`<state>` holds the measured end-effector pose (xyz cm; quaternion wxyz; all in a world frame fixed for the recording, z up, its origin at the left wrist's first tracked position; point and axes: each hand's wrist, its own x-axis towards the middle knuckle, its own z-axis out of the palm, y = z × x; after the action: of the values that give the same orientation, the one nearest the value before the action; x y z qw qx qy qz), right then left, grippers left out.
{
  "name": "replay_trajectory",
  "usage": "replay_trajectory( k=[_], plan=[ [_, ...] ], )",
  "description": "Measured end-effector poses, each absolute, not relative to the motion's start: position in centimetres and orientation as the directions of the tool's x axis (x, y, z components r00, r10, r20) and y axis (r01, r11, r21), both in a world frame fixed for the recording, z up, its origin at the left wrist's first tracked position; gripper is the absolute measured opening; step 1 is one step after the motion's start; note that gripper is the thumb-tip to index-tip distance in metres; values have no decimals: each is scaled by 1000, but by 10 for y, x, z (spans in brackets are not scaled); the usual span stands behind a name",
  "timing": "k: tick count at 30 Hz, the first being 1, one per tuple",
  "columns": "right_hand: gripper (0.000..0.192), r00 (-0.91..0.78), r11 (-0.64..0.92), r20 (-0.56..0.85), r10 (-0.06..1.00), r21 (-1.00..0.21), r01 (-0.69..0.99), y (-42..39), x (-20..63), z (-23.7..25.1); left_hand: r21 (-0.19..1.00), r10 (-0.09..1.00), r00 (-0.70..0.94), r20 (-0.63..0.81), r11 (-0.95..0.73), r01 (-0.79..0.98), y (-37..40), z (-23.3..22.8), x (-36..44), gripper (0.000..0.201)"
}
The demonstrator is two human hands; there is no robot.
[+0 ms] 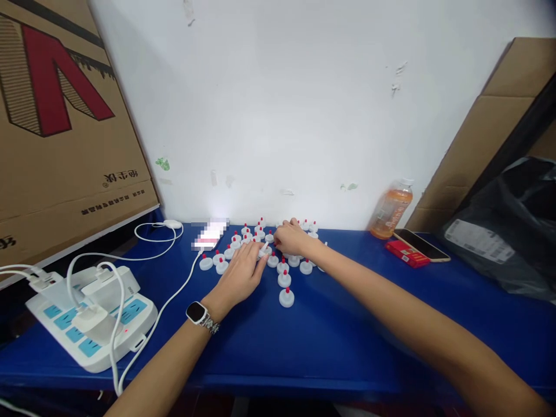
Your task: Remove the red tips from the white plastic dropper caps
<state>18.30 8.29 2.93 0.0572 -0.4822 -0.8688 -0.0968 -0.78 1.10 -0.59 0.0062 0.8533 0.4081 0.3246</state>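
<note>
Left hand (240, 273) pinched one white cap (263, 249), right hand (292, 237) curled among the red-tipped caps (286, 297) near the blue table's (330, 341) back edge, the front lying open.

Scuffed white wall (304, 104) behind a blue table (330, 341) — cardboard sheets (65, 133) leaning at both sides.

One head-worn view only, looking forward and down over a blue table (330, 341) toward a white wall (304, 104). Both forearms run in from the bottom edge, hands far out near the wall. Wide lens, edges bend. Cardboard (61, 127) frames the left, a black bag (516, 231) the right. No second view to overlap.
</note>
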Motion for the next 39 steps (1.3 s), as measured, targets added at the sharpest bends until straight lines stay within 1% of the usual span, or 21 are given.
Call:
replay_trajectory(
  k=[3,4,5,6,7,8,9,10,11,12,14,17,20,25,31,39],
  plan=[
    [12,-507,505,202,838,66,860,85,186,29,285,698,455,553,-671,684,12,-6,-9,30],
    [12,-495,504,228,838,24,863,85,188,31,288,699,454,552,-671,684,12,-6,-9,30],
    [11,-480,508,262,838,-50,860,83,189,32,290,702,454,549,-669,684,12,-6,-9,30],
    [9,-452,513,305,838,-162,843,81,189,34,292,704,454,546,-668,685,12,-6,-9,30],
    [8,-405,514,354,843,-310,800,78,189,35,293,706,454,543,-666,686,11,-5,-9,30],
    [6,-340,508,398,852,-475,718,73,187,35,295,707,454,542,-666,685,10,-5,-8,30],
    [8,-261,492,426,866,-633,598,67,185,34,297,707,454,542,-667,683,9,-4,-8,29],
    [13,-181,468,436,881,-756,457,61,181,32,298,704,457,543,-671,679,8,-3,-7,29],
    [18,-110,445,434,894,-837,320,54,177,29,298,701,461,545,-675,674,7,-3,-6,29],
    [23,-56,427,425,904,-880,207,46,173,25,298,697,465,546,-680,670,6,-2,-5,28],
    [28,3,410,411,912,-910,61,32,165,17,291,690,478,544,-689,664,4,-1,-3,27],
    [30,48,405,404,913,-914,-14,17,158,9,268,685,501,529,-695,668,1,0,0,26],
    [30,58,402,401,914,-916,-8,13,158,8,245,681,522,514,-699,672,-1,1,2,24],
    [25,36,442,442,896,-897,17,14,162,8,213,670,533,517,-704,678,-3,2,3,21],
    [24,-5,471,474,881,-874,116,9,164,10,190,672,524,524,-691,697,-3,3,2,21],
    [21,135,494,505,852,-863,109,8,156,8,168,678,514,525,-674,719,-4,4,5,22]
  ],
)
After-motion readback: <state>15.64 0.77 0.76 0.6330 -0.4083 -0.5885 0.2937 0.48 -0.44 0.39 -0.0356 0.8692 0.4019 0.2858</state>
